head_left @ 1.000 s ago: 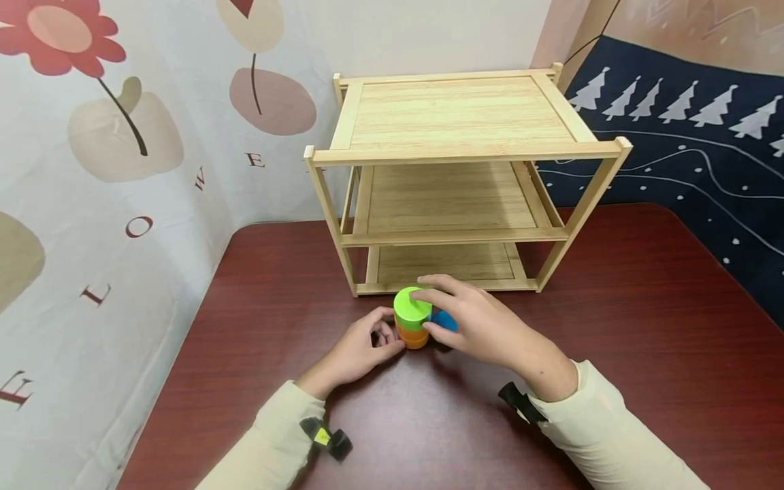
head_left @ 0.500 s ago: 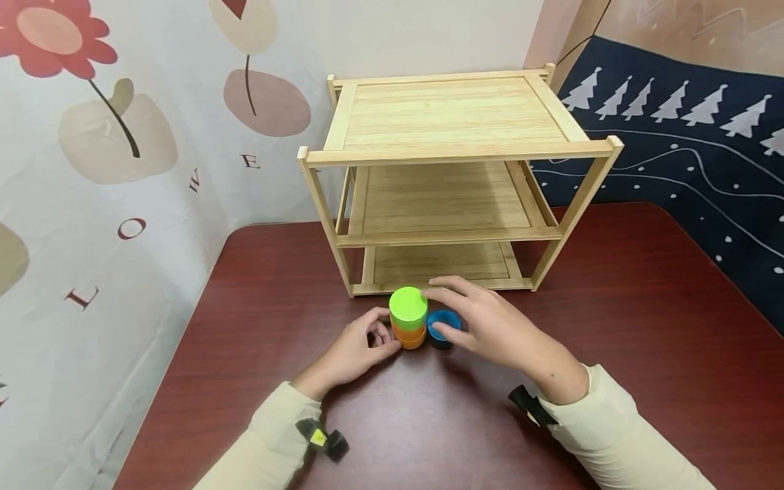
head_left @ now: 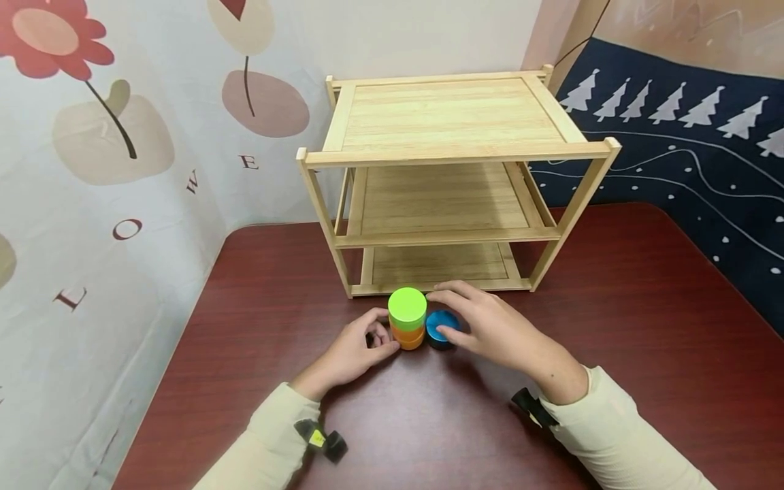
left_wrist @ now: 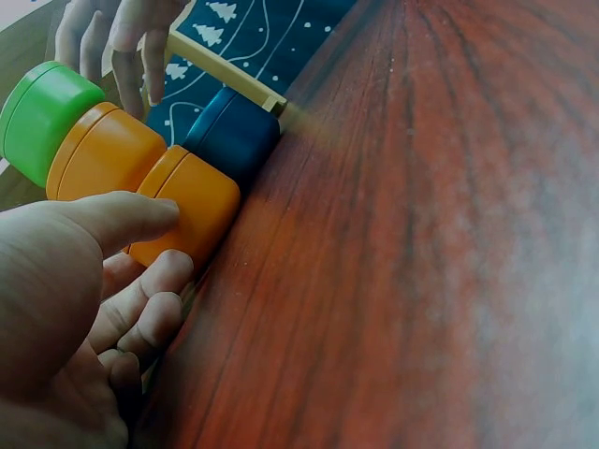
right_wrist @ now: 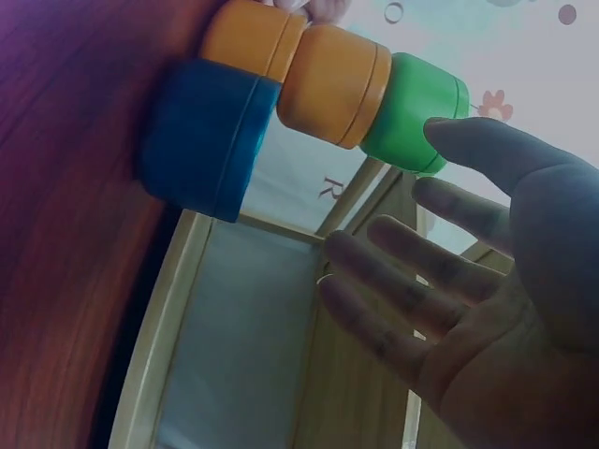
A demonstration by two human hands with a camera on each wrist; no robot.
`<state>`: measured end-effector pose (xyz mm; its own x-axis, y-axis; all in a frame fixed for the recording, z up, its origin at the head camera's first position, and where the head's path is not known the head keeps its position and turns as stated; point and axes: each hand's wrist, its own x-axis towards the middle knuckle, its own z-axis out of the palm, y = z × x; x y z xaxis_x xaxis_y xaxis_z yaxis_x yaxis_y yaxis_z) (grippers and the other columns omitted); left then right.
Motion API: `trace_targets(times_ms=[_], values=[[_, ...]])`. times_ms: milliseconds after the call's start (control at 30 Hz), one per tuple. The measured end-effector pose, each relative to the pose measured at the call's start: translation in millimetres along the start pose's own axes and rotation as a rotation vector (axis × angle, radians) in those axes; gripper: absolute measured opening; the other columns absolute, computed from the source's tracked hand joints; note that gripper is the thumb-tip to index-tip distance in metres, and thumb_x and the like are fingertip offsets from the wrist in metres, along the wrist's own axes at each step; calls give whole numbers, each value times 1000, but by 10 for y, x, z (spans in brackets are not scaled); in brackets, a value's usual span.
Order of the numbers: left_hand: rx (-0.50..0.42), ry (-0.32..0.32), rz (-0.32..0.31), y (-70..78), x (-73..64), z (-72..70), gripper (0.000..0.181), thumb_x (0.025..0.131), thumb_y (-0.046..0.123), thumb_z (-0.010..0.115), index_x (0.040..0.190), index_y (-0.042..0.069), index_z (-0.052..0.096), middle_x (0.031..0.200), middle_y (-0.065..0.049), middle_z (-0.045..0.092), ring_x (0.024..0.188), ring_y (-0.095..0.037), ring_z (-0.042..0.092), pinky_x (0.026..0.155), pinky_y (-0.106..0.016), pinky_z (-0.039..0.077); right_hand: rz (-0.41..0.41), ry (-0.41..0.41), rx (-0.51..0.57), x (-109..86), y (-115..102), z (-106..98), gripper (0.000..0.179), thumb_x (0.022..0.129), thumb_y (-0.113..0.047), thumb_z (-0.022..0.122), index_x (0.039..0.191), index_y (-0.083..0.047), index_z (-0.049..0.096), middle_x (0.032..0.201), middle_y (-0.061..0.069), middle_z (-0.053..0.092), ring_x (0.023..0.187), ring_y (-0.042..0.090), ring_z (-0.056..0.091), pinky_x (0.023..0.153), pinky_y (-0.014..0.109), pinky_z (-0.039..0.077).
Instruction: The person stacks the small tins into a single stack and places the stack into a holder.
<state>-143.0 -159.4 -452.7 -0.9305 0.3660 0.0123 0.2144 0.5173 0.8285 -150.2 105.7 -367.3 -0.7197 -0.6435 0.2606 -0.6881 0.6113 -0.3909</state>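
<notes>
Now, the left hand [head_left: 349,352] grips the lower orange jar [left_wrist: 198,215], under the upper orange jar [right_wrist: 332,86] and green jar [head_left: 407,305]. The right hand [head_left: 486,325], its fingers apart, holds nothing near the blue jar [right_wrist: 201,140] on the table [head_left: 380,435]. Stacking seems in hand; the next move probably calls for grasping the blue jar.

- The left hand [left_wrist: 56,290] is covering part of the lower orange tub [left_wrist: 210,208] in the left wrist view.
- The right hand [head_left: 490,330] is hiding part of the blue tub [head_left: 442,319] from the head camera.
- The green tub [head_left: 407,305] is blocking a bit of the wooden shelf [head_left: 453,112].
- Both sleeves [head_left: 618,422] are running off the head view's bottom edge, the red flower [head_left: 49,30] off its left.
- The tabletop [left_wrist: 430,243] is blurring toward the left wrist view's right.
</notes>
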Motion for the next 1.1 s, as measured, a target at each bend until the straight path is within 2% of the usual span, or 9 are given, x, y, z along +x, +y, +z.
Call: trace_targets(times_ms=[467,767,1100], values=[[2,1,-3,-2,-5,6,49,89,21,76,131,8,54,83,3,63,73,-8,55,67,-22,47,39,-43,14,2,51,51,39,90,-24,75,127,-14,65,130,2,60,107,16,66,90,36,56],[6,5,4,5,-11,-7,48,89,22,76,130,8,55,84,2,64,75,-9,55,67,-22,46,38,-58,18,15,90,86,35,90,-23,75,124,-14,67,131,6,60,108,20,66,90,38,56],[1,-1,3,15,-22,-3,49,89,22,75,132,8,54,84,2,64,75,-9,55,68,-22,46,35,-85,11,12,113,130,36,90,-25,75,124,-15,67,130,5,60,108,19,65,90,38,56]])
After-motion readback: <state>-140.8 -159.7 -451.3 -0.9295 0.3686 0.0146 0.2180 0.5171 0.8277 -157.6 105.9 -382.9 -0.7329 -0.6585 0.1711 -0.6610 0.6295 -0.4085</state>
